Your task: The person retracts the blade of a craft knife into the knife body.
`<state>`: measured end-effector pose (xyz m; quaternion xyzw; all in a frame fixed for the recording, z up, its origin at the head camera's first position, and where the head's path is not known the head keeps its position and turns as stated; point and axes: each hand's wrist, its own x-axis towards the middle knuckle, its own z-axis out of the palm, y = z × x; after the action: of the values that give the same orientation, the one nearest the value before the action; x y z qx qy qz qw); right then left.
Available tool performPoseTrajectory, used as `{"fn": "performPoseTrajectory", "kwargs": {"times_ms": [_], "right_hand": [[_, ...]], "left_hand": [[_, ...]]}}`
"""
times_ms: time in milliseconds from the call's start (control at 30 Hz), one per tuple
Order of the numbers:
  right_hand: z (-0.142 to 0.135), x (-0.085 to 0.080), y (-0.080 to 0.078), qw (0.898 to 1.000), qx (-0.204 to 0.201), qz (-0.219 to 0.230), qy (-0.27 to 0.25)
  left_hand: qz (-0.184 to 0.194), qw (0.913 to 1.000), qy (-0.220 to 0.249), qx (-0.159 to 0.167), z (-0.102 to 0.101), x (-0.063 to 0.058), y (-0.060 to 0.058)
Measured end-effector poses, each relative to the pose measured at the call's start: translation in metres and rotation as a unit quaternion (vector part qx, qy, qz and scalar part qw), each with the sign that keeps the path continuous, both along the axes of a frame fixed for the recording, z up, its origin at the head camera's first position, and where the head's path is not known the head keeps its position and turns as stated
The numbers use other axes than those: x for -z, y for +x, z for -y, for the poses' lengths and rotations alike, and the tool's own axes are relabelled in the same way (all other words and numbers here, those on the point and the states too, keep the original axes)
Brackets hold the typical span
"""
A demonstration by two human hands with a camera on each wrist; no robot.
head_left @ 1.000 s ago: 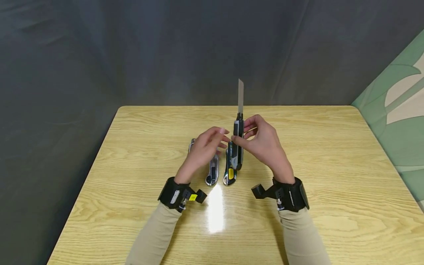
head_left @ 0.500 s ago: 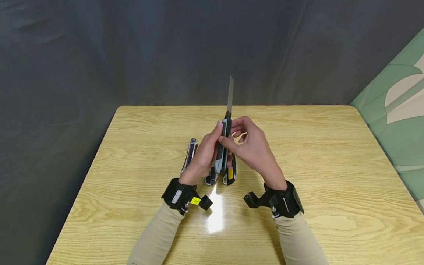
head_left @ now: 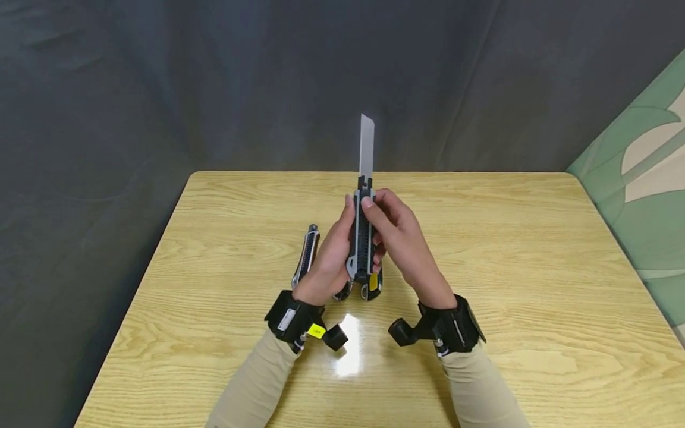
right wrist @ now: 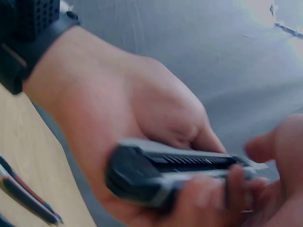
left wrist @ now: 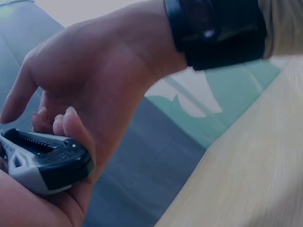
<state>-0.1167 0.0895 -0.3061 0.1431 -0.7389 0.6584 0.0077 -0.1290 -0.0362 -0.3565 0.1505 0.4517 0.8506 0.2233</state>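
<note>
A grey and black utility knife (head_left: pixel 361 238) is held upright between both hands in the head view, its long blade (head_left: pixel 366 145) pointing away and fully bare above the handle. My left hand (head_left: pixel 329 255) grips the handle from the left, thumb along its side. From the right, my right hand (head_left: pixel 404 238) holds it too, with the thumb pressed on the front near the blade end and fingers curled behind. The butt of the knife (left wrist: pixel 66 163) faces the left wrist view, where the right hand (left wrist: pixel 104 71) is behind it. In the right wrist view, the toothed slider track (right wrist: pixel 194 162) shows.
On the wooden table (head_left: pixel 535 285) lies a silver utility knife (head_left: pixel 307 255), left of the hands. Two more lie mostly hidden beneath them: a silver and black one (head_left: pixel 343 291) and a black one with a yellow patch (head_left: pixel 373 285). A dark curtain (head_left: pixel 267 89) hangs behind.
The utility knife has moved left and turned to show its front and the blade's flat side. My left hand has come to grip it; the right thumb has shifted up the handle's front.
</note>
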Motion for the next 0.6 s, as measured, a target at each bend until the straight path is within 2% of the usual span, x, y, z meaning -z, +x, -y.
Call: {"fn": "performPoseTrajectory", "kwargs": {"times_ms": [100, 233, 467, 600], "right_hand": [[0.002, 0.012, -0.005, 0.999, -0.011, -0.001, -0.042], [0.005, 0.025, -0.011, 0.997, -0.016, -0.023, -0.075], [0.010, 0.033, -0.015, 0.997, -0.006, -0.039, -0.060], [0.012, 0.034, -0.016, 0.997, -0.013, -0.035, -0.064]], "left_hand": [[-0.019, 0.9997, 0.007, 0.013, -0.004, 0.001, 0.001], [-0.041, 0.9991, 0.006, -0.001, -0.007, 0.003, 0.002], [-0.033, 0.9977, -0.030, -0.051, -0.009, 0.005, 0.004], [-0.032, 0.9968, -0.035, -0.065, -0.009, 0.005, 0.004]]}}
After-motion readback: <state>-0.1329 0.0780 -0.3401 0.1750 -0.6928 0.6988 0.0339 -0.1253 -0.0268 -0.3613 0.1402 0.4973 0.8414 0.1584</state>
